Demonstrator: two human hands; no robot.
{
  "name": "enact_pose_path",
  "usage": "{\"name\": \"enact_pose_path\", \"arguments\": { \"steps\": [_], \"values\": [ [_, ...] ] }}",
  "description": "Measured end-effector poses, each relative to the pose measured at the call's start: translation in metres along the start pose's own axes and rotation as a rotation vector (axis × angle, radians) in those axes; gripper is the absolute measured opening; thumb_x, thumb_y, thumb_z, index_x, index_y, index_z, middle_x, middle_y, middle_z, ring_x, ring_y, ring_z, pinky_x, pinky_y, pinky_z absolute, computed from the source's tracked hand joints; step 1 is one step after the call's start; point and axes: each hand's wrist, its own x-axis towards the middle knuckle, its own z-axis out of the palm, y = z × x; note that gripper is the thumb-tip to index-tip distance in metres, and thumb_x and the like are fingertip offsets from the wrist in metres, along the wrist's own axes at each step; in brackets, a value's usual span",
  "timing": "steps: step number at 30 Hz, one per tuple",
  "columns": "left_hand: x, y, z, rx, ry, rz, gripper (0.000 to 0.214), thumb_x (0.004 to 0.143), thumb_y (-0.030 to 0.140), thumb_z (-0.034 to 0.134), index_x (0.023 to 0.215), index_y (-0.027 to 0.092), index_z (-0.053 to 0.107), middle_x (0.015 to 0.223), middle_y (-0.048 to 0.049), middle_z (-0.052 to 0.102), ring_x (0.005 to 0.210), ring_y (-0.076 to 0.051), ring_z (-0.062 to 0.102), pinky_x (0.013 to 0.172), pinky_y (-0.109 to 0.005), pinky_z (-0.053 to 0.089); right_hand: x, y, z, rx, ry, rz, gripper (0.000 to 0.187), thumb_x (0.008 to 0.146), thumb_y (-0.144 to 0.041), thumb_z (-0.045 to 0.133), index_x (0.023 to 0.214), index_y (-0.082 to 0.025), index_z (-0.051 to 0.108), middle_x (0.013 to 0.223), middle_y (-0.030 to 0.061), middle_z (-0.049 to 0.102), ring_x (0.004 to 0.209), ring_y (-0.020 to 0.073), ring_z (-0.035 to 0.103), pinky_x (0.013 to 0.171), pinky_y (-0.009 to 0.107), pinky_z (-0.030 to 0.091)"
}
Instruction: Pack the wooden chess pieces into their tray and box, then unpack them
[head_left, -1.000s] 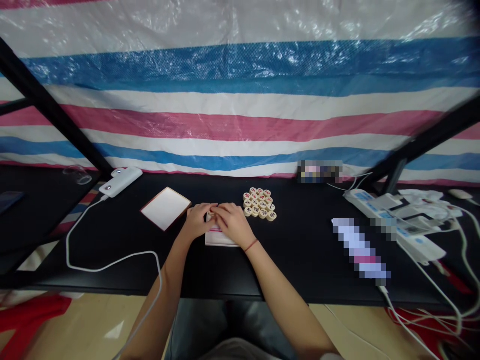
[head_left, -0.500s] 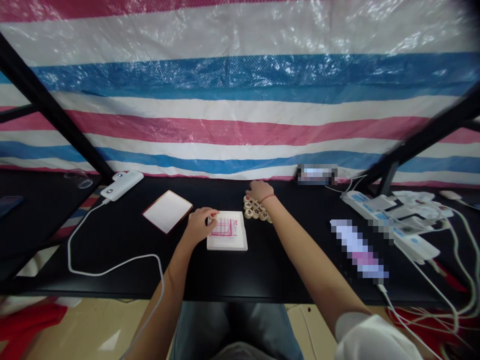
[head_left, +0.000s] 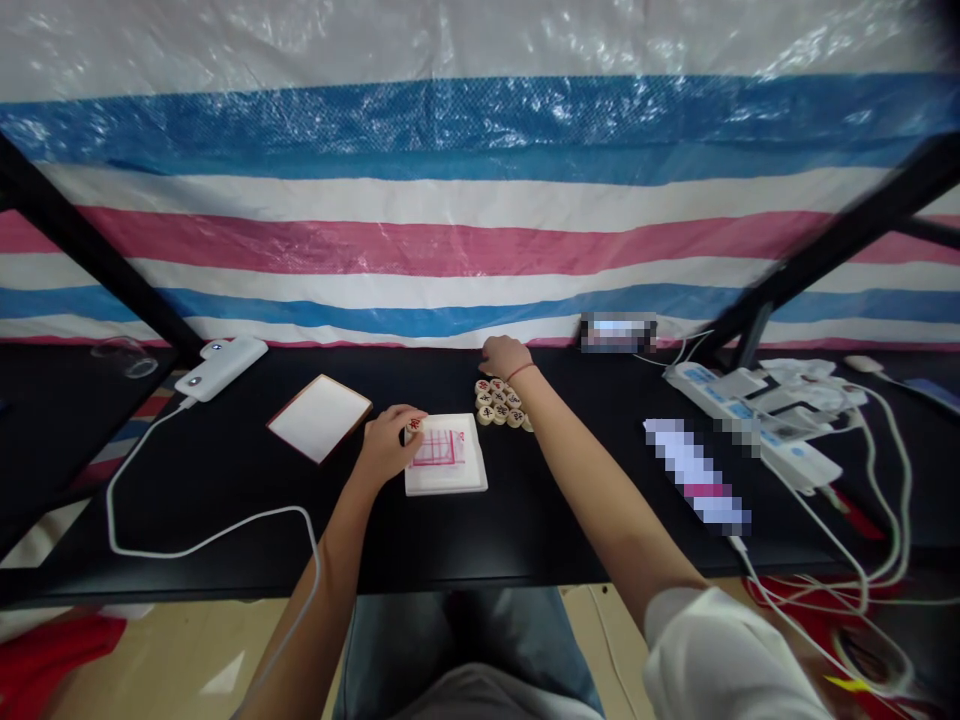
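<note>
My left hand (head_left: 387, 441) pinches a round Chinese chess piece (head_left: 414, 425) with a red character, holding it at the upper left corner of a white box (head_left: 450, 480). Pink grid lines mark the surface inside this box. To its right, several pale Chinese chess pieces (head_left: 500, 398) with red and dark characters lie close together in rows on the black table. My right hand (head_left: 507, 356) is just behind these rows, its fingers curled downward. Whatever those fingers hold, if anything, is hidden. The right forearm partly covers the rightmost pieces.
A white-faced lid with a brown edge (head_left: 320, 418) lies left of the box. A white device (head_left: 223, 368) trails a cable over my left forearm. On the right are a blurred-out phone (head_left: 697, 475) and a power strip (head_left: 750, 420) with cables. Striped sheeting (head_left: 420, 240) hangs behind.
My right hand has moved back off the piece rows, and red-marked pieces in the back row now show. The left hand still holds its piece near the box corner. The view has shifted slightly.
</note>
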Motion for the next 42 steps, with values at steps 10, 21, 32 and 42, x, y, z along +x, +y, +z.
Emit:
{"name": "enact_pose_path", "arguments": {
  "steps": [10, 21, 32, 42],
  "values": [
    [0.003, 0.025, -0.003, -0.024, 0.153, 0.287, 0.043, 0.088, 0.034, 0.059, 0.13, 0.028, 0.054, 0.125, -0.0084, 0.057, 0.118, -0.024, 0.054, 0.101, -0.04, 0.045, -0.103, -0.035, 0.045, 0.918, 0.287, -0.476, 0.021, 0.081, -0.027, 0.065, 0.101, -0.02, 0.067, 0.098, 0.0037, 0.072, 0.076, 0.014, 0.068, 0.072, 0.025, 0.054],
    [-0.003, 0.026, 0.006, 0.04, 0.182, 0.305, 0.029, 0.096, 0.028, 0.047, 0.121, 0.023, 0.06, 0.113, -0.0067, 0.06, 0.103, -0.017, 0.063, 0.094, -0.03, 0.052, -0.114, -0.037, 0.078, 1.243, 0.258, -0.426, 0.029, 0.079, -0.039, 0.069, 0.101, -0.02, 0.065, 0.09, 0.0038, 0.072, 0.075, 0.0167, 0.071, 0.072, 0.028, 0.058],
    [0.002, 0.024, 0.007, 0.246, 0.08, 0.203, 0.01, 0.089, 0.026, 0.06, 0.087, 0.026, 0.069, 0.099, 0.0005, 0.075, 0.113, -0.024, 0.061, 0.105, -0.05, 0.029, -0.11, -0.023, 0.078, 1.075, 0.454, -0.391, 0.024, 0.084, -0.039, 0.066, 0.097, -0.019, 0.067, 0.085, 0.0055, 0.071, 0.068, 0.0161, 0.066, 0.067, 0.029, 0.055],
    [0.008, 0.01, 0.01, 0.146, 0.045, 0.202, 0.02, 0.082, 0.027, 0.063, 0.101, 0.022, 0.068, 0.118, -0.0084, 0.062, 0.112, -0.025, 0.057, 0.096, -0.042, 0.045, -0.112, -0.028, 0.082, 0.881, 0.522, -0.541, 0.018, 0.086, -0.024, 0.06, 0.102, -0.023, 0.069, 0.106, 0.0077, 0.062, 0.096, 0.0184, 0.064, 0.088, 0.034, 0.053]
  ]
}}
